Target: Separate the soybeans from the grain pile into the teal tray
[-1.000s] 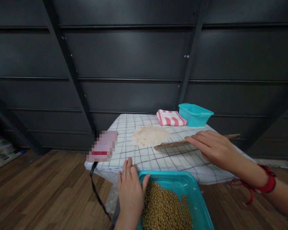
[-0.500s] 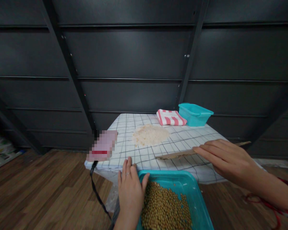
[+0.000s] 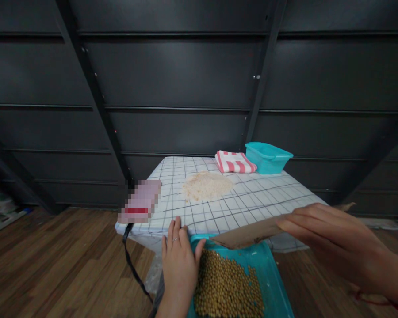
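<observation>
My left hand (image 3: 180,267) lies over the left rim of a turquoise basin (image 3: 277,276), thumb on the inner side, fingers stretched along the outside toward the table edge. The basin sits against the front of the table; its lower end runs out of view. Inside is a heap of small round greenish-brown beans (image 3: 227,285). My right hand (image 3: 331,234), slightly blurred, is closed around a long strip of cardboard (image 3: 248,233). The strip's left end hangs over the basin's far rim, above the beans.
A table with a white checked cloth (image 3: 268,194) bears a patch of pale crumbly powder (image 3: 207,185). At the back right are a folded pink-and-white striped towel (image 3: 235,162) and a second turquoise basin (image 3: 270,159). A pixelated pink object (image 3: 141,201) with a black strap lies left.
My right hand has come nearer and lower with the cardboard, which has moved from over the tablecloth to the basin's far rim and tilted. My left hand stays in place.
</observation>
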{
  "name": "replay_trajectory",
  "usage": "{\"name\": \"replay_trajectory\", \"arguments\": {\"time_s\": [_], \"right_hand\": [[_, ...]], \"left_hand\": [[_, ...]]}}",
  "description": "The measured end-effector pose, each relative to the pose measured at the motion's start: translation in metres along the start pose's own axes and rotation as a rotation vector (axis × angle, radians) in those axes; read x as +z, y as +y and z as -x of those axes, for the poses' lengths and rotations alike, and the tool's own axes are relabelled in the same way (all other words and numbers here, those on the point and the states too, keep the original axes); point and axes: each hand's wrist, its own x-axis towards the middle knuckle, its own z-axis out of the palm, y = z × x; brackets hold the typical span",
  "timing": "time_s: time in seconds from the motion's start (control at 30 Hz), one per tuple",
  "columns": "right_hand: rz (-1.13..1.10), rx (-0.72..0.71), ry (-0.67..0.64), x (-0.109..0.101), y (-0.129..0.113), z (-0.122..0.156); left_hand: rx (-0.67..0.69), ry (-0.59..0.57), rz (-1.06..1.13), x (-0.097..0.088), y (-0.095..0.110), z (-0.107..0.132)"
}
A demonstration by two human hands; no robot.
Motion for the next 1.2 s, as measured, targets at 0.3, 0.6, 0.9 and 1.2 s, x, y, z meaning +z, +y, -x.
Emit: {"name": "replay_trajectory", "arguments": {"time_s": [0.3, 0.6, 0.9, 1.2], "right_hand": [[0.233, -0.130, 0.135, -0.007, 0.029, -0.004], [0.238, -0.166, 0.068, 0.001, 0.040, 0.014], [0.335, -0.199, 0.154, 0.037, 0.037, -0.029], [0.325, -0.172, 0.247, 0.041, 0.025, -0.059]], "left_hand": [[-0.022, 0.004, 0.016, 0.002, 0.002, 0.001], [0.000, -0.002, 0.001, 0.001, 0.003, 0.000], [0.035, 0.015, -0.043, 0.001, 0.004, -0.002], [0.018, 0.050, -0.020, 0.001, 0.000, -0.001]]}}
